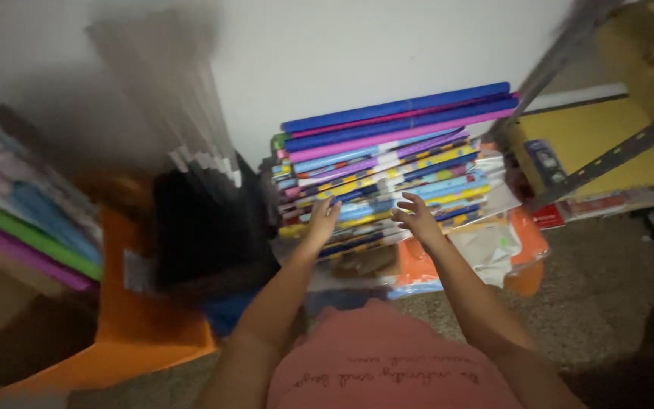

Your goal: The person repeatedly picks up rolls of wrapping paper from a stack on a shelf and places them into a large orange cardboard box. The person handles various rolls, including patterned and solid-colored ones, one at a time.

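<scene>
Nearest the camera, a salmon-pink cloth garment (387, 356) is filling the lower middle of the view, and two bare forearms are reaching away from it; the left hand (322, 217) is lying with fingers spread wide against the front edge of a tall stack of colourful flat packs and books (387, 170), touching its lower layers; the right hand (418, 216) is hovering just beside it, fingers open and curled a little, at the same front edge — neither hand is gripping anything. The stack is sitting directly ahead of both hands, between them and a white wall (357, 53); its top layers are blue and magenta, the lower ones patterned in yellow, blue and purple; it is resting on orange and clear plastic bags (524, 242) that are lying on a speckled grey-brown floor (607, 303). To the left, a black blurred bundle (198, 227) is standing near an orange plastic seat (138, 333); further left, green, pink and pale folded sheets (24, 220) are piled — blurred. To the right, a grey metal shelf frame (607, 151) is crossing in front of a yellow board (607, 129).
</scene>
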